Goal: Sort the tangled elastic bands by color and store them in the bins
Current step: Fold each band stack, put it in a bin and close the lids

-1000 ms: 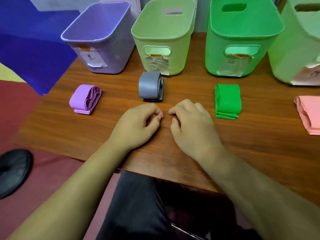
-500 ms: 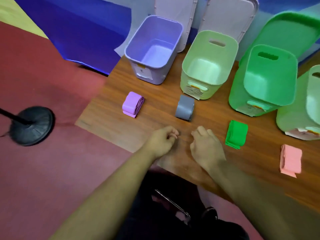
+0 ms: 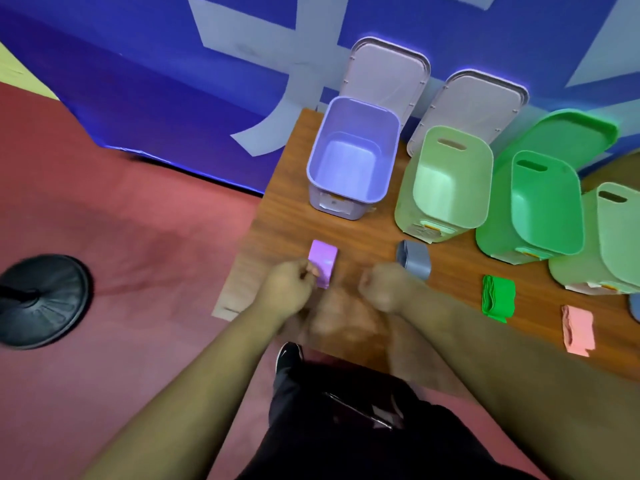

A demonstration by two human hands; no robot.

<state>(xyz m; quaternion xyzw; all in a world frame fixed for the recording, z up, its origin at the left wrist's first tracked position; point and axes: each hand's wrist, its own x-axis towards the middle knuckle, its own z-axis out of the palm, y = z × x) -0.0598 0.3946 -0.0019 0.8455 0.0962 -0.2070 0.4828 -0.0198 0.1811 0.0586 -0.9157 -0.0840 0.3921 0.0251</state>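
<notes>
A lilac bin [image 3: 353, 154] stands open on a wooden table [image 3: 287, 209]. The paper label [image 3: 334, 203] on the bin's front is too small to read. Just in front of the bin lies a folded purple band [image 3: 323, 263], flat, with its long axis running from the bin toward the person. The left hand [image 3: 287, 292], fingers curled, meets the band's near left corner, but blur hides whether it pinches. The right hand [image 3: 384, 285] is a closed fist holding nothing, in front of the bin and to its right, beside a grey band [image 3: 415, 261].

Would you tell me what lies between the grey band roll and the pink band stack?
In the head view, the folded green bands lie between the grey band roll and the pink band stack, touching neither.
</notes>
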